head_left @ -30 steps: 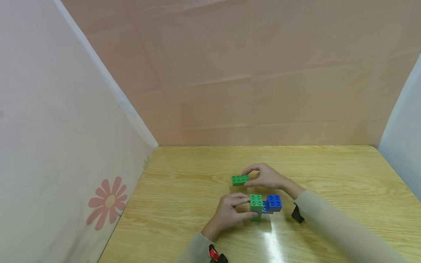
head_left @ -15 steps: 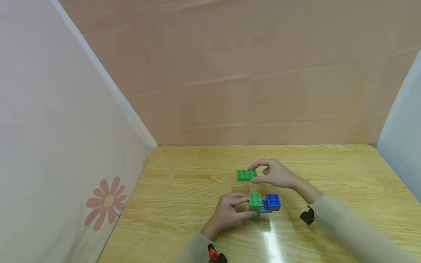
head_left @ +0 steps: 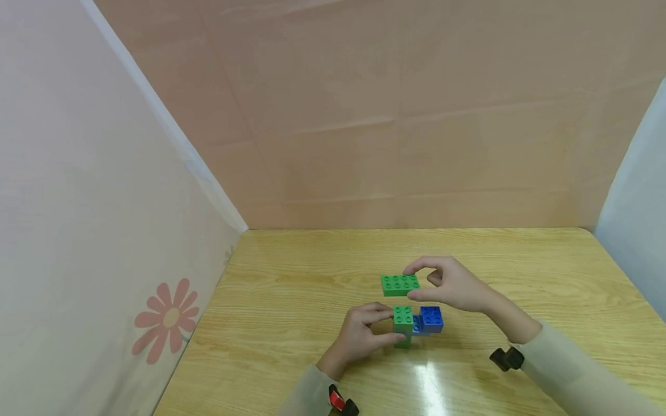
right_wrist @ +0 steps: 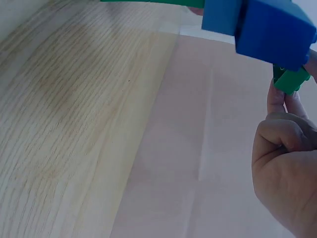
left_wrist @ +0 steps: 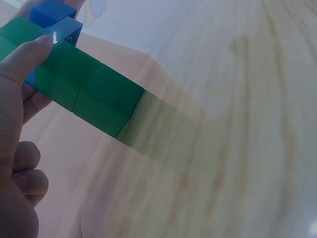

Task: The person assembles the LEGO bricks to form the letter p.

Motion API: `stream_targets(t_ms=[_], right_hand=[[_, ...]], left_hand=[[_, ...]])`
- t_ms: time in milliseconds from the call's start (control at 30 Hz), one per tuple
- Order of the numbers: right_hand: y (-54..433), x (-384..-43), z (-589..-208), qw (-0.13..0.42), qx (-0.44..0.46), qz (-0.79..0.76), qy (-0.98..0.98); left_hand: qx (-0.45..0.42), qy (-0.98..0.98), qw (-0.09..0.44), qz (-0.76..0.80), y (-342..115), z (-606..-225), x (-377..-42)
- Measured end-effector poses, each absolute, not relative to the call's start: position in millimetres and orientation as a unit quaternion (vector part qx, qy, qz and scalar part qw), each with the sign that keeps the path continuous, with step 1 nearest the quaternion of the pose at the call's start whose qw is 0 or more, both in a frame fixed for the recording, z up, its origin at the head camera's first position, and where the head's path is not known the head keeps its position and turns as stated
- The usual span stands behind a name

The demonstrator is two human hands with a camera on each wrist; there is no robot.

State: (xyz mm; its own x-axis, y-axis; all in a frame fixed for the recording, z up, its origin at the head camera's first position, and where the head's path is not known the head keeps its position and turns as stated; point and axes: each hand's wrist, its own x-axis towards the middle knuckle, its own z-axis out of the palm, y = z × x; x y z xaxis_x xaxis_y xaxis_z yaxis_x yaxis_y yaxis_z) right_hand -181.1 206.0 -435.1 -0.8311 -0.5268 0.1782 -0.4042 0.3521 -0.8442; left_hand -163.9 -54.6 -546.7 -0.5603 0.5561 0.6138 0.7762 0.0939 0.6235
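Note:
My left hand (head_left: 361, 335) grips a stack of green bricks (head_left: 403, 319) between thumb and fingers. In the left wrist view the thumb presses against the joined bricks, and green bricks (left_wrist: 109, 96) extend down to the table. Joined to the stack's right side is a light blue brick (head_left: 417, 325) that carries a darker blue brick (head_left: 432, 318). Above and behind this build, my right hand (head_left: 458, 284) pinches a flat green eight-stud brick (head_left: 399, 285) by its right end, studs up. The right wrist view shows that brick partly hidden behind the blue brick (right_wrist: 275, 32).
The build stands on a wood-grain table (head_left: 291, 323). A plain brownish-pink backdrop (head_left: 333, 127) rises behind the table's far edge. At the left is a pale panel with a pink flower (head_left: 171, 318), and another pale panel (head_left: 637, 214) borders the right.
My right hand has lifted the flat green brick and carried it to the right, then a little nearer to the build. The left hand keeps its grip in nearly the same spot.

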Motion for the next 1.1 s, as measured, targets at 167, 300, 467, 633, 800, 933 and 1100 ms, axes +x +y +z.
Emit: stream_targets(t_ms=[167,300,467,633,800,933,1100], right_hand=[[211.4,-168.4,-431.5,0.042,-0.291,-0.496,0.817],[214.0,-159.1,-429.2,0.037,-0.291,-0.504,0.812],[215.2,-147.0,-428.2,0.023,-0.291,-0.498,0.816],[215.5,-138.0,-429.6,0.0,-0.295,-0.482,0.825],[218.2,-132.5,-434.4,-0.01,-0.289,-0.473,0.832],[219.1,-131.3,-438.1,-0.015,-0.29,-0.473,0.832],[215.9,-129.6,-438.3,-0.02,-0.291,-0.472,0.832]], left_hand=[[-0.456,-0.729,0.11,-0.498,-54.3,-546.4,-164.2],[-0.458,-0.723,0.112,-0.505,-53.8,-545.5,-164.3],[-0.462,-0.717,0.112,-0.511,-53.3,-544.7,-164.0],[-0.464,-0.715,0.113,-0.511,-53.1,-544.6,-163.7],[-0.466,-0.717,0.113,-0.506,-53.1,-544.7,-163.6],[-0.466,-0.718,0.113,-0.504,-53.3,-545.0,-163.6],[-0.466,-0.719,0.112,-0.503,-53.3,-545.1,-163.6]])
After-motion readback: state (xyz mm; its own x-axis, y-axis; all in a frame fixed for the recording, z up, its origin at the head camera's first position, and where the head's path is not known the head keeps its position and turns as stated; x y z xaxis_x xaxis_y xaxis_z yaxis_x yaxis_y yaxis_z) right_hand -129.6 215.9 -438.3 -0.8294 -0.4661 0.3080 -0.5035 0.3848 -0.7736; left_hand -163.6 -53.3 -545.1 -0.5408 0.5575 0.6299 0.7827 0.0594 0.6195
